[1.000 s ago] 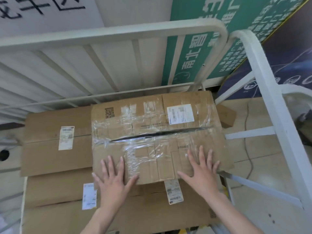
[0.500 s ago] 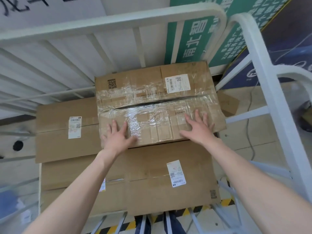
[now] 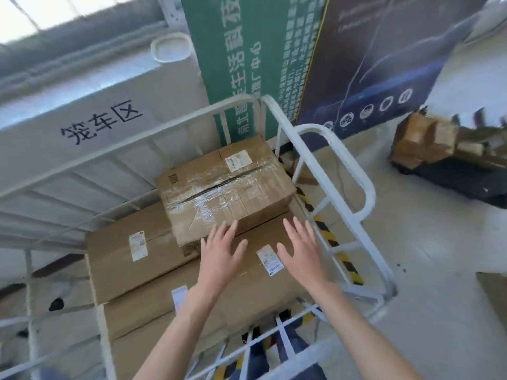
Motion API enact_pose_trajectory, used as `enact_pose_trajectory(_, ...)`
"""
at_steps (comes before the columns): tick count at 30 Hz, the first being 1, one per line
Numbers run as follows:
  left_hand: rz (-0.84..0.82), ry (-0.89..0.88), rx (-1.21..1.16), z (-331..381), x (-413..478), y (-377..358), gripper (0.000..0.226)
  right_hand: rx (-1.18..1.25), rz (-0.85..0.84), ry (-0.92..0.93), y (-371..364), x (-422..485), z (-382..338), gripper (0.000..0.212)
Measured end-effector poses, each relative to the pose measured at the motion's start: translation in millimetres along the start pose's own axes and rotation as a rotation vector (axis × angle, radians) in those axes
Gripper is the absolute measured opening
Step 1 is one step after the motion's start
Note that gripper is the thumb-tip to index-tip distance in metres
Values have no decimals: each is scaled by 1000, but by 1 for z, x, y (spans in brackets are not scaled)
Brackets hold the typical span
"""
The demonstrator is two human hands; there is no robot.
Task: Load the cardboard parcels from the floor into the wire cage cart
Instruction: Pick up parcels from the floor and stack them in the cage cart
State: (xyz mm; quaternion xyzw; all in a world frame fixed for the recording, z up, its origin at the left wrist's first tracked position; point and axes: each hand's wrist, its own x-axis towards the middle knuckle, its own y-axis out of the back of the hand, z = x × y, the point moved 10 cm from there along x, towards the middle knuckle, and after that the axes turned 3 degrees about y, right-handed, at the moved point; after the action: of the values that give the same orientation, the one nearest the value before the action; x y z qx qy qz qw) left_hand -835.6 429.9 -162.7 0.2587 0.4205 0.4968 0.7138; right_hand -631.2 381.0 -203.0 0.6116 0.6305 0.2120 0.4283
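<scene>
Bright, even daylight fills the scene, strongest from the washed-out window (image 3: 33,12) up and left of the taped box (image 3: 247,193). Its tape glints white. Right of the box, a pile of cartons (image 3: 422,141) is smeared by motion blur; the cart rails (image 3: 367,192) beside the box bow from lens distortion.

Print on the shipping label (image 3: 270,259): too small to read. My left hand (image 3: 220,256) covers part of the taped parcel (image 3: 225,187)'s near edge; contact cannot be told. Box pile (image 3: 424,139) beyond the cart (image 3: 369,196)'s right side: blurred.
</scene>
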Motion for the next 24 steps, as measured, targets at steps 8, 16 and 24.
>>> enact_pose_trajectory(8,-173,-384,57,173,-113,-59,60,6,273,-161,123,-161,54,68)
enact_pose_trajectory(16,-420,-744,193,369,-213,-178,63,85,560,-612,227,-336,223,67)
enact_pose_trajectory(24,-627,-999,273,542,-340,-330,63,214,729,-897,282,-507,378,68)
